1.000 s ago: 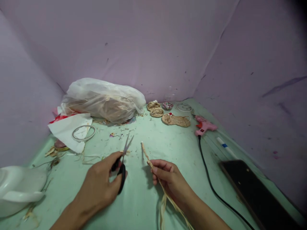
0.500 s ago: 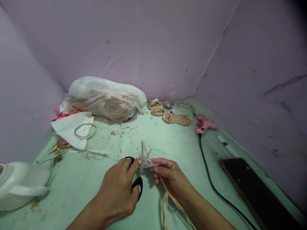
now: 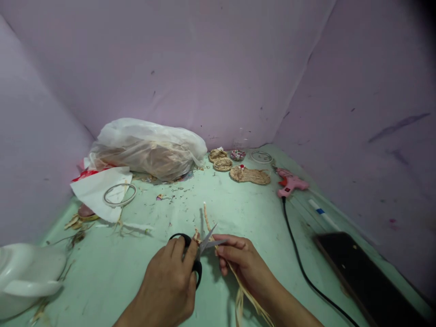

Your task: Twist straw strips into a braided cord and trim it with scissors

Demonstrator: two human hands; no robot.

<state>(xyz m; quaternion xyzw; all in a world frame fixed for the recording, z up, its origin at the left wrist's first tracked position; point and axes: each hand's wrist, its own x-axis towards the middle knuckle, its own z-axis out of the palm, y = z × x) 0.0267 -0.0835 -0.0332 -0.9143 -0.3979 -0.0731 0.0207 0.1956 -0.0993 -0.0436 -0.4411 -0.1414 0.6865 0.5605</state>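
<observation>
My left hand [image 3: 173,277] is closed around the black handles of a pair of scissors [image 3: 205,243], their blades parted and pointing right. A strip of dry, straw-coloured fibre [image 3: 206,217], twisted into a cord at its upper end, passes by the blades; I cannot tell whether they touch it. My right hand [image 3: 241,259] pinches this strip just right of the blades, and its loose flat ends hang down below the palm. A small curled scrap of fibre [image 3: 196,236] shows beside the left fingertips.
At the back lie a plastic bag [image 3: 150,147], woven fibre pieces [image 3: 250,175] and a bowl of beads [image 3: 238,155]. A pink glue gun [image 3: 292,182] with a black cord and a phone [image 3: 364,277] are on the right. White paper [image 3: 102,190], a tape ring [image 3: 120,202] and a white jug [image 3: 32,277] are left.
The scissor blades have closed partly, the angle between them now narrower. Both hands sit slightly lower in the picture, as does the whole scene. The right hand still pinches the strip.
</observation>
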